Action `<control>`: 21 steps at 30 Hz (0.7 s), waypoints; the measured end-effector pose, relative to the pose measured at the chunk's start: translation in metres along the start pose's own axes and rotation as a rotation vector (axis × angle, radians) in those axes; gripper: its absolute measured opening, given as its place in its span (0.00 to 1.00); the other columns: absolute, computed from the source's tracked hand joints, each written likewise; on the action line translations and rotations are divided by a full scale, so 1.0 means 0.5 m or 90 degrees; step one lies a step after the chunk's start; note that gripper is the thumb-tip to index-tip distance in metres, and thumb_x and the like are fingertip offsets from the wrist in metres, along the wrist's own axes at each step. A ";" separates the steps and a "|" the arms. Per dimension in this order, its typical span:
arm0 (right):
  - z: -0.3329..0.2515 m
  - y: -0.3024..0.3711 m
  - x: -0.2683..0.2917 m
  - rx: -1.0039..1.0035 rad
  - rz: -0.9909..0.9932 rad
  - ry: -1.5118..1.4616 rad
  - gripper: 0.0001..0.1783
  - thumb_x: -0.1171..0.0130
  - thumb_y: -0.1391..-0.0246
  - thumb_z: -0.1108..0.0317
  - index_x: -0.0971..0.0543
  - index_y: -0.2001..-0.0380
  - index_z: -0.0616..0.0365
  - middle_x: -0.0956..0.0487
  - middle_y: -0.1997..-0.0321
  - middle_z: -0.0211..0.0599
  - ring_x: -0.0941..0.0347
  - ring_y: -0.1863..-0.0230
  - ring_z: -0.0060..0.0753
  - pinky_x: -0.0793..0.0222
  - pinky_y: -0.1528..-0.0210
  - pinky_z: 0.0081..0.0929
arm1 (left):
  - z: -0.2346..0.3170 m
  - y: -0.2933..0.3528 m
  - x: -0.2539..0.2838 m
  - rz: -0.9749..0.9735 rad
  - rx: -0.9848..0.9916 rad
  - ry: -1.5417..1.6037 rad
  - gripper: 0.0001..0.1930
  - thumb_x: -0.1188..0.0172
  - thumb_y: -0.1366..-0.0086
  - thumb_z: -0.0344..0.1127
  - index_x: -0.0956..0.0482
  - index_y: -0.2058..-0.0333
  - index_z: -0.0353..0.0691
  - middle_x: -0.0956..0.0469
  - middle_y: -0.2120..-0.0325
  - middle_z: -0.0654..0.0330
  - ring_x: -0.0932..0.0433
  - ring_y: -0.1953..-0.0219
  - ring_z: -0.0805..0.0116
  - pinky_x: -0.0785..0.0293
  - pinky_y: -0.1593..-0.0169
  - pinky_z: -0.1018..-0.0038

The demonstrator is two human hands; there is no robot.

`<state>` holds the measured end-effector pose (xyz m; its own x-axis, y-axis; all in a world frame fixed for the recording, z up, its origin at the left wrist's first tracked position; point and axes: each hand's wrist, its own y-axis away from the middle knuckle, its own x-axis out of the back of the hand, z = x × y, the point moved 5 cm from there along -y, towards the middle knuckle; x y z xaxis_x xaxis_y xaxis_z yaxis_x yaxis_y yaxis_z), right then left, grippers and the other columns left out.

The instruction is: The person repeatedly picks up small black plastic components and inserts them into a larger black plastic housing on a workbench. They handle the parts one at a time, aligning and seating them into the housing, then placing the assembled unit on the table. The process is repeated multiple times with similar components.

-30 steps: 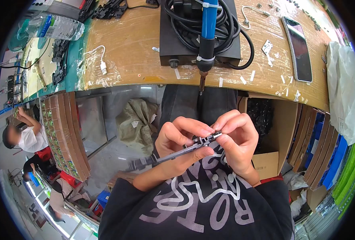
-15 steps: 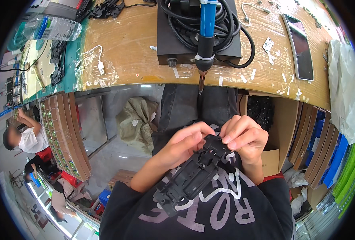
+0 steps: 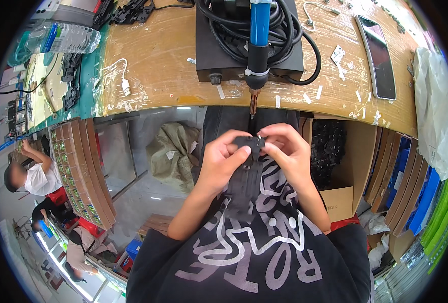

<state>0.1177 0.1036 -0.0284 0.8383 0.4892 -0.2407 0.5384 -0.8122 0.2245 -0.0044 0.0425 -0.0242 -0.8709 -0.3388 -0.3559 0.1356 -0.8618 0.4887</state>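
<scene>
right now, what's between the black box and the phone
In the head view, a black cable loop, white cable, white tag and pale scraps lie between them.

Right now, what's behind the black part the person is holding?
Around the lower end of the black part, a dark shirt with pale printing shows. Whatever lies directly behind is covered; the left hand blocks some view too.
</scene>
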 end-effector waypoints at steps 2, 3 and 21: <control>0.017 0.000 -0.005 -0.120 -0.038 -0.098 0.14 0.47 0.54 0.76 0.32 0.62 0.65 0.28 0.71 0.35 0.31 0.74 0.21 0.33 0.71 0.17 | -0.002 -0.007 0.008 0.056 -0.076 -0.051 0.10 0.50 0.45 0.25 0.32 0.63 0.31 0.28 0.80 0.64 0.33 0.80 0.86 0.40 0.78 0.90; 0.022 0.002 -0.009 -0.180 -0.057 -0.146 0.15 0.46 0.54 0.75 0.33 0.61 0.65 0.28 0.71 0.35 0.31 0.76 0.21 0.33 0.73 0.16 | 0.000 -0.009 0.012 0.083 -0.114 -0.077 0.10 0.50 0.45 0.24 0.32 0.63 0.31 0.28 0.81 0.64 0.33 0.80 0.86 0.41 0.78 0.90; -0.017 0.017 -0.028 -0.188 -0.087 -0.114 0.15 0.46 0.55 0.77 0.33 0.61 0.66 0.30 0.75 0.29 0.33 0.75 0.15 0.37 0.77 0.13 | 0.035 -0.021 0.000 0.114 -0.143 -0.096 0.10 0.49 0.46 0.24 0.32 0.64 0.31 0.28 0.83 0.65 0.34 0.81 0.87 0.41 0.79 0.89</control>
<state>0.1114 0.0923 -0.0152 0.7431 0.5016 -0.4429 0.6674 -0.6042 0.4354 -0.0142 0.0581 -0.0153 -0.8820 -0.4467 -0.1500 0.3788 -0.8615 0.3382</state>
